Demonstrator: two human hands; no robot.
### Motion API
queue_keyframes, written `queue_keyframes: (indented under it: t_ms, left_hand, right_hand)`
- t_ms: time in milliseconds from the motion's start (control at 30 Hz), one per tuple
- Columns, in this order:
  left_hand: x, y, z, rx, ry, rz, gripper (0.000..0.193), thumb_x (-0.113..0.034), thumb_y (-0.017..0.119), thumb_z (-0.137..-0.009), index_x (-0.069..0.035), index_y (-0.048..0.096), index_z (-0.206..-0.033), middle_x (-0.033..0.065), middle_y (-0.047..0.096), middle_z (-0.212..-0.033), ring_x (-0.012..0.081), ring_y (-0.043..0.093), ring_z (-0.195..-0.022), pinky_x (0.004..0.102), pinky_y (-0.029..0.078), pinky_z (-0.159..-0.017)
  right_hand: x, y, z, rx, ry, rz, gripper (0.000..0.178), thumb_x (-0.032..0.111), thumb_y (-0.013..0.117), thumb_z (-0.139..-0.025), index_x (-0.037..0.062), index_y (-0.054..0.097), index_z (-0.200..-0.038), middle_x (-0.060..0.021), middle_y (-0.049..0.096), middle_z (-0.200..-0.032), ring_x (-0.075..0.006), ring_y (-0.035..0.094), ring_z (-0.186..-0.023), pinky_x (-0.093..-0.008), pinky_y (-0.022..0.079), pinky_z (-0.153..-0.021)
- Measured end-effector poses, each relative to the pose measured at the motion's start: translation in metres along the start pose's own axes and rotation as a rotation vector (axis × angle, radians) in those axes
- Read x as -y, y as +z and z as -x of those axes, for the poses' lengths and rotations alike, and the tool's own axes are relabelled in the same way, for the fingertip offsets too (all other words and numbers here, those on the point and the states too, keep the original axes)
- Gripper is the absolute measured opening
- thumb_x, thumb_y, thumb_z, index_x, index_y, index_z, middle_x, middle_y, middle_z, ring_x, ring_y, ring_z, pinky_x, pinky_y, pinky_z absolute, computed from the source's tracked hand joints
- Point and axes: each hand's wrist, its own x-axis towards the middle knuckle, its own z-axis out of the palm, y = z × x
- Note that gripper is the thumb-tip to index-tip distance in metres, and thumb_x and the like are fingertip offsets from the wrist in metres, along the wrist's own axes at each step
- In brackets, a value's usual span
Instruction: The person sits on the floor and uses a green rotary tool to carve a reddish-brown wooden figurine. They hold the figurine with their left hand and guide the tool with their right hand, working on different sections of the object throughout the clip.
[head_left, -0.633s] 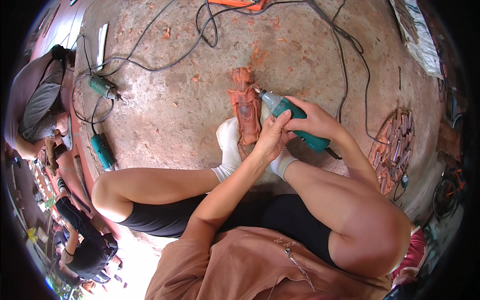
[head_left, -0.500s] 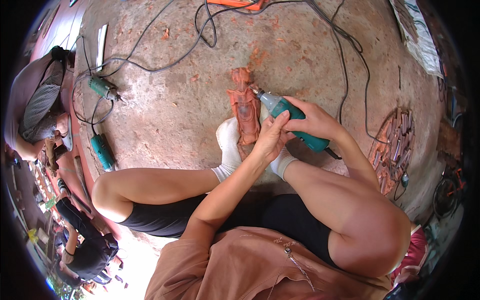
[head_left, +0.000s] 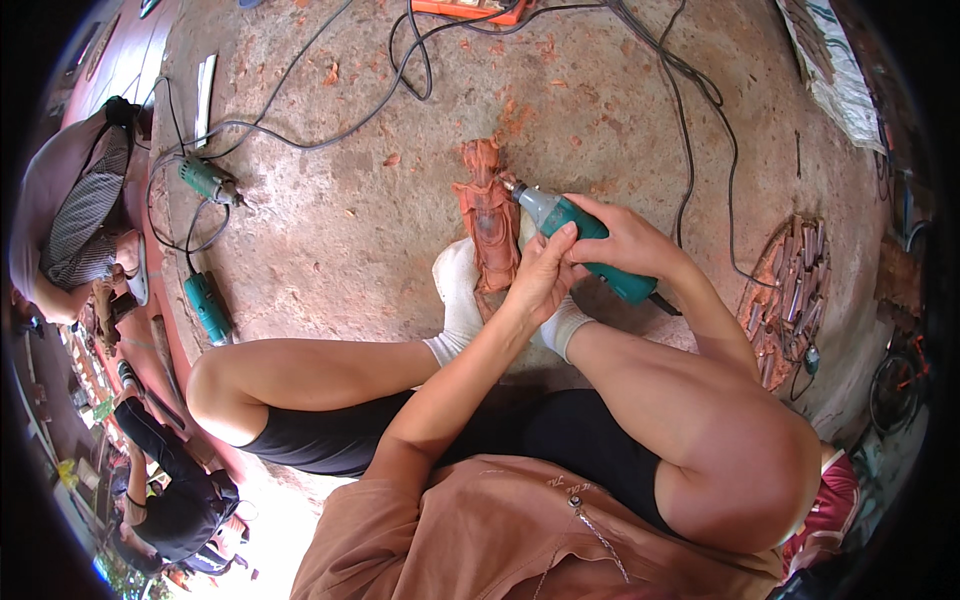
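Observation:
A reddish carved wooden figure [head_left: 493, 225] lies on the concrete floor, its lower end between my feet in white socks [head_left: 457, 285]. Both hands are closed round a green and grey die grinder [head_left: 560, 215]. My right hand [head_left: 632, 240] wraps its rear body from the right side. Beneath and to the left, my left hand [head_left: 545, 272] grips it with the thumb on the casing. The grinder's bit points up and left and meets the figure's right edge, just below the head; whether it touches is too small to tell.
Two more green power tools, a grinder [head_left: 207, 180] and another one [head_left: 206, 308], lie at the left. Black cords [head_left: 425, 60] run across the floor. Carving chisels [head_left: 790, 290] lie at the right, and an orange tray [head_left: 470, 10] at the top. Other people [head_left: 75, 210] sit at the left.
The grinder's bit and the figure's upper part have shifted very slightly. Both hands keep the same hold on the grinder.

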Motion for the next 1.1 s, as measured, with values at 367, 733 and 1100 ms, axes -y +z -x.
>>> queue_keyframes:
  t_ms: [367, 733, 1100]
  left_hand:
    - [-0.001, -0.001, -0.002, -0.003, -0.006, -0.001, 0.038, -0.029, 0.065, -0.091, -0.003, 0.049, -0.113, 0.0100, 0.063, -0.107, 0.0203, 0.065, -0.097, 0.0407, 0.056, -0.085]
    - [-0.003, 0.004, 0.001, -0.001, -0.016, -0.013, 0.038, -0.030, 0.065, -0.091, -0.005, 0.049, -0.114, 0.0073, 0.063, -0.106, 0.0184, 0.065, -0.095, 0.0378, 0.057, -0.081]
    - [-0.002, -0.005, -0.001, -0.007, -0.041, -0.048, 0.038, -0.031, 0.065, -0.091, -0.005, 0.049, -0.113, 0.0081, 0.062, -0.105, 0.0184, 0.065, -0.095, 0.0370, 0.057, -0.081]
  right_hand:
    - [0.006, -0.004, -0.001, 0.074, 0.053, -0.002, 0.073, 0.028, 0.068, -0.074, -0.0005, 0.044, -0.137, -0.0174, 0.064, -0.107, -0.0194, 0.061, -0.096, -0.0320, 0.048, -0.084]
    - [-0.002, -0.001, -0.001, 0.034, -0.012, 0.006, 0.067, 0.032, 0.068, -0.073, 0.0019, 0.050, -0.130, -0.0180, 0.065, -0.098, -0.0240, 0.064, -0.085, -0.0335, 0.050, -0.077]
    - [-0.014, 0.002, -0.003, -0.003, -0.005, -0.006, 0.072, 0.034, 0.069, -0.072, 0.0016, 0.048, -0.133, -0.0191, 0.065, -0.102, -0.0253, 0.064, -0.091, -0.0339, 0.049, -0.080]
